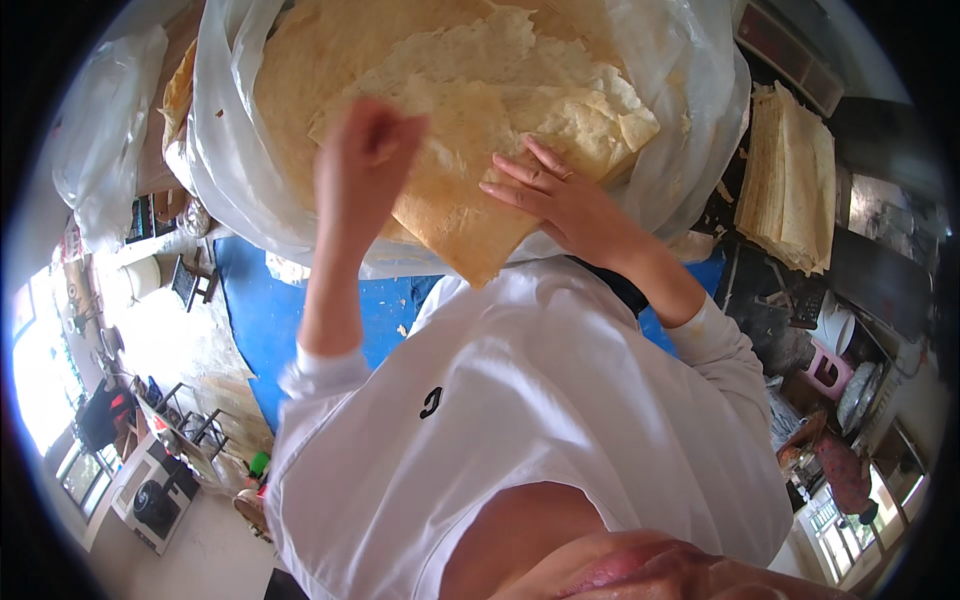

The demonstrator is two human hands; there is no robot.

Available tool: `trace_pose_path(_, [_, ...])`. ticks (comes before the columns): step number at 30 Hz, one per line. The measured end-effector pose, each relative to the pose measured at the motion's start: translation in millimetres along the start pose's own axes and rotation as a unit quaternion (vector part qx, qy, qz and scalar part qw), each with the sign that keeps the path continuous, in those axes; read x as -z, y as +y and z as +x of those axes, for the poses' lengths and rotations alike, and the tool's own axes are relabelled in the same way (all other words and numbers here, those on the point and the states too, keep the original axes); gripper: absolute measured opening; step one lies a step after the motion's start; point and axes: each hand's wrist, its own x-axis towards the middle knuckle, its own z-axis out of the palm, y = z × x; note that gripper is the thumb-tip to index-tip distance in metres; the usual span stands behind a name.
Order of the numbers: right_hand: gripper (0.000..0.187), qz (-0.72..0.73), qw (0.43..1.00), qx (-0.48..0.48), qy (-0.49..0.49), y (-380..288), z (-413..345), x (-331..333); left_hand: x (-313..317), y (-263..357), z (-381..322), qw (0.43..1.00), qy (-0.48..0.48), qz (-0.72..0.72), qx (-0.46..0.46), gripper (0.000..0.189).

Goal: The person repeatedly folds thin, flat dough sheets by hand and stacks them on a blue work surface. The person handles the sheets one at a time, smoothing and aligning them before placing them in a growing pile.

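Note:
Before me lies a broad pile of thin, tan flatbread sheets [315, 67] inside a clear plastic wrap [240, 172]. A folded sheet [465, 217] is on top, its pointed corner towards my body and its far edge ragged and flaking. My left hand [369, 154], blurred, is above the left part of this sheet, fingers curled in and thumb out to the right; I see nothing in it. My right hand [559, 191], with a ring on one finger, rests palm down on the folded sheet, its fingers slightly spread and pointing left.
To the right stands a stack of folded flatbread sheets [787, 180] beside a dark surface. A blue mat [262, 315] with crumbs lies beneath. Farther right are a pink stool [829, 367], a white bucket [834, 326] and a person in patterned clothing [844, 472]. Plastic sheeting [109, 135] hangs at left.

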Motion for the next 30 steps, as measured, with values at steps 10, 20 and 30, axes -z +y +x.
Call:
trace_pose_path(10, [0.048,0.498,0.82,-0.215,0.184,15,-5,31,-97,-20,163,0.814,-0.519,-0.176,0.191,0.036])
trace_pose_path(20, [0.053,0.806,0.407,-0.281,0.325,49,-9,33,-103,27,110,0.846,-0.053,0.409,-0.337,0.061])
trace_pose_path(30, [0.048,0.787,0.398,-0.289,0.372,31,-2,38,-143,27,22,0.74,-0.041,-0.653,0.157,0.043])
